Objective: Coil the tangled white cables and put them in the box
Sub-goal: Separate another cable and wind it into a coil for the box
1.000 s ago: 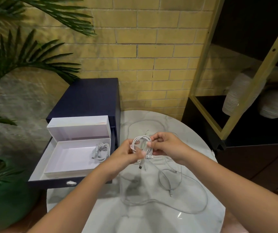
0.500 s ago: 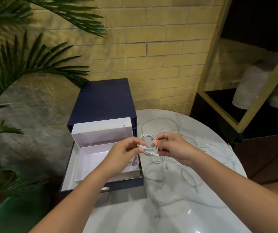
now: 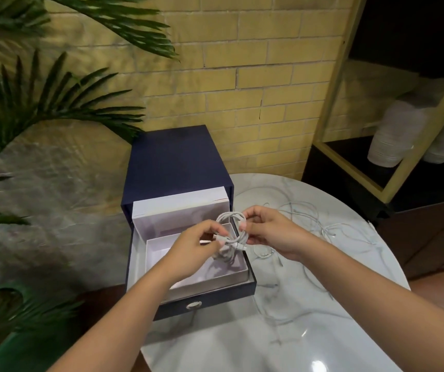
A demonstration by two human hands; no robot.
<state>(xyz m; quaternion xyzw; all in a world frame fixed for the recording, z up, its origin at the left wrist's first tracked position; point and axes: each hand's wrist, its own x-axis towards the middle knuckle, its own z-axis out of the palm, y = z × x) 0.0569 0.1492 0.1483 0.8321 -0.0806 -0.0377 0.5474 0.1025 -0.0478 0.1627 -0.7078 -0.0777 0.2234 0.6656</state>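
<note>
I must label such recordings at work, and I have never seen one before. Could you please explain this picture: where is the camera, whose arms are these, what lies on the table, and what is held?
There is no machine here. A person wears one camera on the head, so you look down along their own two bare arms. The left hand and the right hand together pinch a small coil of white cable, held over the open white cardboard box. That box sits in the pulled-out drawer of a dark blue cabinet. On the round white marble table, more loose white cables lie tangled. A green palm plant stands at the left.
</note>
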